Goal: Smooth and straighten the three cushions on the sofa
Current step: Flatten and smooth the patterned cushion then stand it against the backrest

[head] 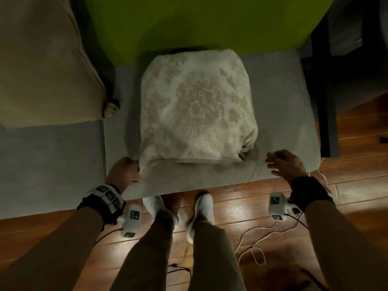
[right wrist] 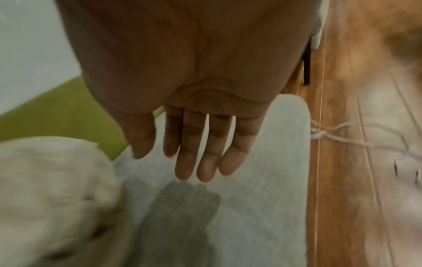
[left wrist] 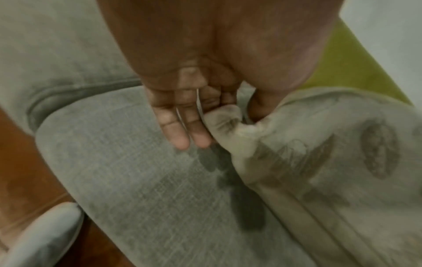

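Observation:
A cream cushion (head: 197, 106) with a pale floral pattern lies flat on the grey sofa seat (head: 281, 114). My left hand (head: 126, 171) pinches its near left corner (left wrist: 228, 122) between thumb and forefinger; the other fingers (left wrist: 180, 133) hang straight. My right hand (head: 283, 162) hovers over the seat just right of the cushion's near right corner, fingers (right wrist: 203, 162) straight and spread, holding nothing. A second, plain beige cushion (head: 42, 66) lies on the seat at the far left. No other cushion shows.
A green sofa back (head: 199, 24) rises behind the cushion. A dark armrest (head: 323, 101) bounds the seat on the right. White and dark cables (head: 252, 244) trail over the wooden floor (head: 241, 206) by my white shoes (head: 201, 204).

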`<action>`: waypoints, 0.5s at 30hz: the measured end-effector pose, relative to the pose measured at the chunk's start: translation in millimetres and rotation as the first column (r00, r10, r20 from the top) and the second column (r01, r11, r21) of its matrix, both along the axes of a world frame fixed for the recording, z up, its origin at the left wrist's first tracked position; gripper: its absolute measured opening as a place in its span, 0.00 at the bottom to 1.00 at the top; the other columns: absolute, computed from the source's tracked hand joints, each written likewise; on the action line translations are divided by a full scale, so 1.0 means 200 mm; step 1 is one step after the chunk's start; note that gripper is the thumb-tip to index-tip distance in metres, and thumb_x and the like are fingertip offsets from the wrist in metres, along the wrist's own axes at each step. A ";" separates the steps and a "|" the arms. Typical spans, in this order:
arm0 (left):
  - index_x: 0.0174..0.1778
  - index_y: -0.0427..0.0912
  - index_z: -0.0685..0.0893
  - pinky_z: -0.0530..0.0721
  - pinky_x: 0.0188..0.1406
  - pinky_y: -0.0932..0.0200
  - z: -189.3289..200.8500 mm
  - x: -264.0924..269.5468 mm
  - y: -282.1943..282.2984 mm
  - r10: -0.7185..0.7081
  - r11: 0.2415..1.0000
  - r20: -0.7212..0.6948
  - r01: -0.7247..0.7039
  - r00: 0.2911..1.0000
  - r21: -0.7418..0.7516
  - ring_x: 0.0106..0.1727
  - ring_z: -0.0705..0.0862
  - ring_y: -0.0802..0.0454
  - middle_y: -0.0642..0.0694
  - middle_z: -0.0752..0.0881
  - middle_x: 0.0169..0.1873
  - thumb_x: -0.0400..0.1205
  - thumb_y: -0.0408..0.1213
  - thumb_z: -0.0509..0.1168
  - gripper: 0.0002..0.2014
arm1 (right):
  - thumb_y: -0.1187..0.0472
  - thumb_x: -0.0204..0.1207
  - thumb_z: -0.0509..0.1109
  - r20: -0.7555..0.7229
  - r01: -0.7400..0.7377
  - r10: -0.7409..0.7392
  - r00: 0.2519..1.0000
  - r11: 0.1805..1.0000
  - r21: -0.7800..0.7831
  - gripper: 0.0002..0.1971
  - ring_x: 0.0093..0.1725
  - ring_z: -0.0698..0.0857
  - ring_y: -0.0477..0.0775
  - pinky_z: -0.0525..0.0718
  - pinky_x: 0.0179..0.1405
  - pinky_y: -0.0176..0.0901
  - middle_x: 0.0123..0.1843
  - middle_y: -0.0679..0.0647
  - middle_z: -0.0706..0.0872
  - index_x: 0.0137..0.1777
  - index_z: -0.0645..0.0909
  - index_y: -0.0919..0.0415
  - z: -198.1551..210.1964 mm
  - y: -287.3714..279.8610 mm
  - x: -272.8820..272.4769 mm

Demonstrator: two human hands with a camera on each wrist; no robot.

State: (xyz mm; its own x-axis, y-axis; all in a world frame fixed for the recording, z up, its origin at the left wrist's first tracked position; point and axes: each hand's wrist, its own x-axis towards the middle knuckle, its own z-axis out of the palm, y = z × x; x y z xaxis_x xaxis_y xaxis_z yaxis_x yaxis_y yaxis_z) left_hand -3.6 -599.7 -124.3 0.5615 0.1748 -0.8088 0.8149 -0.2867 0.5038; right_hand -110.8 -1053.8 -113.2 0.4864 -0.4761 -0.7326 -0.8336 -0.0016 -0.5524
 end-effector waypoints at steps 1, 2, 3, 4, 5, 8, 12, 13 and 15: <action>0.53 0.34 0.78 0.86 0.48 0.47 0.01 0.00 0.00 -0.061 0.998 -0.001 0.061 0.998 0.000 0.48 0.85 0.39 0.35 0.83 0.51 0.84 0.40 0.63 0.11 | 0.54 0.83 0.75 0.014 -0.015 0.014 1.000 0.998 0.064 0.06 0.55 0.90 0.61 0.86 0.59 0.61 0.56 0.61 0.92 0.54 0.84 0.53 0.00 0.06 0.01; 0.53 0.35 0.80 0.86 0.49 0.47 0.01 0.00 0.00 -0.101 0.995 0.005 0.101 0.995 0.011 0.51 0.85 0.40 0.36 0.84 0.52 0.82 0.46 0.65 0.15 | 0.52 0.82 0.75 0.014 -0.025 0.023 1.000 0.991 0.135 0.08 0.58 0.90 0.59 0.87 0.58 0.58 0.57 0.58 0.92 0.58 0.85 0.51 -0.01 0.13 0.03; 0.53 0.40 0.82 0.87 0.51 0.45 0.02 0.01 0.00 -0.149 0.988 0.023 0.148 0.989 0.036 0.53 0.85 0.41 0.39 0.86 0.53 0.78 0.54 0.66 0.19 | 0.49 0.81 0.75 0.009 -0.035 0.034 0.999 0.982 0.184 0.10 0.59 0.90 0.59 0.88 0.58 0.57 0.58 0.56 0.92 0.60 0.85 0.48 -0.03 0.20 0.05; 0.53 0.47 0.82 0.86 0.54 0.44 0.02 0.02 0.00 -0.199 0.978 0.050 0.195 0.979 0.071 0.53 0.86 0.43 0.42 0.87 0.52 0.73 0.60 0.66 0.23 | 0.48 0.81 0.75 0.000 -0.045 0.046 0.999 0.979 0.200 0.12 0.60 0.89 0.59 0.89 0.57 0.57 0.61 0.54 0.90 0.62 0.84 0.46 -0.06 0.27 0.06; 0.53 0.51 0.82 0.85 0.56 0.43 0.03 0.03 -0.01 -0.248 0.966 0.071 0.241 0.966 0.092 0.52 0.86 0.44 0.44 0.88 0.51 0.67 0.63 0.66 0.24 | 0.48 0.82 0.74 -0.002 -0.040 0.041 0.999 0.981 0.191 0.12 0.61 0.88 0.60 0.89 0.55 0.56 0.63 0.54 0.88 0.64 0.82 0.46 -0.08 0.32 0.08; 0.55 0.48 0.83 0.81 0.51 0.49 0.05 0.06 -0.09 -0.502 0.860 0.052 0.492 0.863 0.135 0.51 0.85 0.41 0.43 0.87 0.48 0.68 0.52 0.65 0.21 | 0.48 0.85 0.70 -0.024 0.109 -0.106 0.994 0.978 0.179 0.14 0.56 0.87 0.60 0.87 0.45 0.50 0.62 0.55 0.87 0.67 0.82 0.50 -0.14 0.37 0.10; 0.53 0.42 0.80 0.78 0.46 0.49 0.03 0.06 -0.18 -0.552 0.820 0.043 0.533 0.833 0.209 0.51 0.85 0.37 0.39 0.86 0.47 0.79 0.43 0.61 0.11 | 0.58 0.83 0.71 -0.051 -0.059 0.069 0.996 0.984 0.169 0.14 0.46 0.84 0.55 0.85 0.44 0.47 0.56 0.56 0.86 0.67 0.82 0.47 -0.15 0.32 0.09; 0.54 0.43 0.80 0.80 0.48 0.46 0.01 0.04 -0.20 -0.526 0.837 0.063 0.503 0.848 0.214 0.50 0.85 0.38 0.39 0.86 0.48 0.78 0.47 0.60 0.15 | 0.60 0.82 0.71 -0.042 -0.139 0.145 0.988 0.982 0.131 0.17 0.49 0.85 0.57 0.86 0.44 0.47 0.57 0.57 0.86 0.69 0.81 0.44 -0.14 0.31 0.10; 0.56 0.43 0.79 0.85 0.50 0.40 0.01 0.00 -0.25 -0.437 0.890 0.110 0.412 0.893 0.194 0.49 0.86 0.38 0.40 0.87 0.48 0.77 0.49 0.61 0.17 | 0.61 0.80 0.70 -0.007 -0.259 0.260 0.966 0.964 0.052 0.14 0.50 0.88 0.58 0.90 0.46 0.51 0.53 0.54 0.88 0.61 0.83 0.43 -0.10 0.29 0.13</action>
